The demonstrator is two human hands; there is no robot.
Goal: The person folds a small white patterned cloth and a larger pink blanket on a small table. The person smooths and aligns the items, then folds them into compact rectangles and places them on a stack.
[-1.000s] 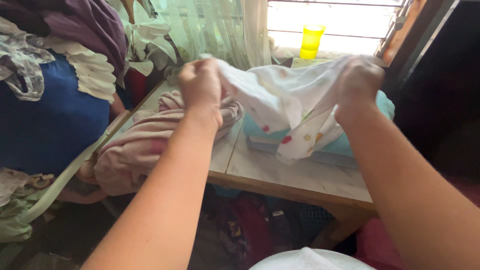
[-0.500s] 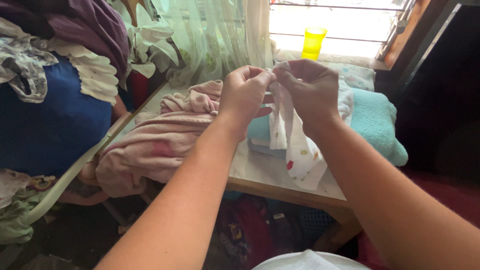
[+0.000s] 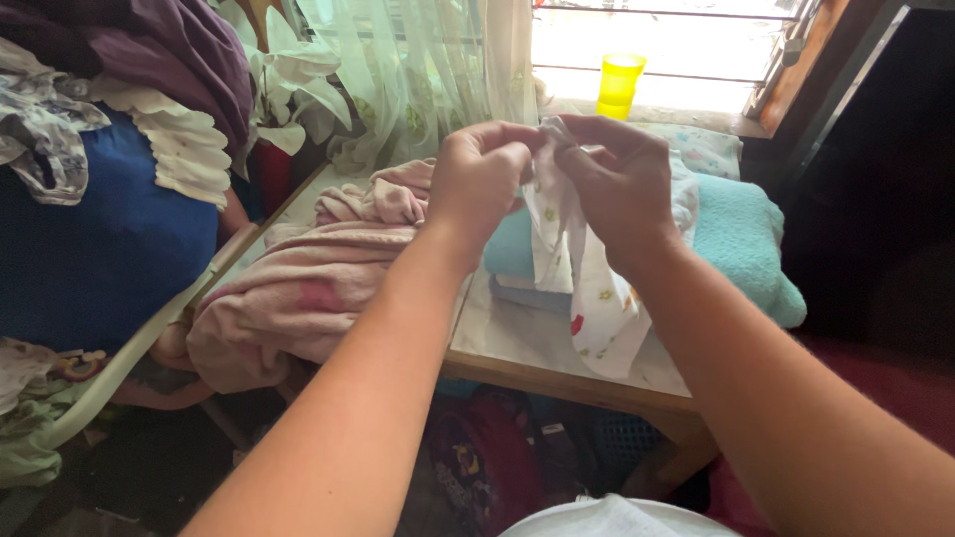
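Head view: thin white printed cloth hangs limp over the table, soft teal towel behind, fuzzy pink blanket alongside. Left hand and right hand meet, knuckles up, fingers pinched shut on the cloth's top edge.

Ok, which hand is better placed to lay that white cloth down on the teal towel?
Probably the right hand. It pinches the white cloth at the top and sits nearest the teal towel. The left hand also grips the cloth, but it is over the pink towel.
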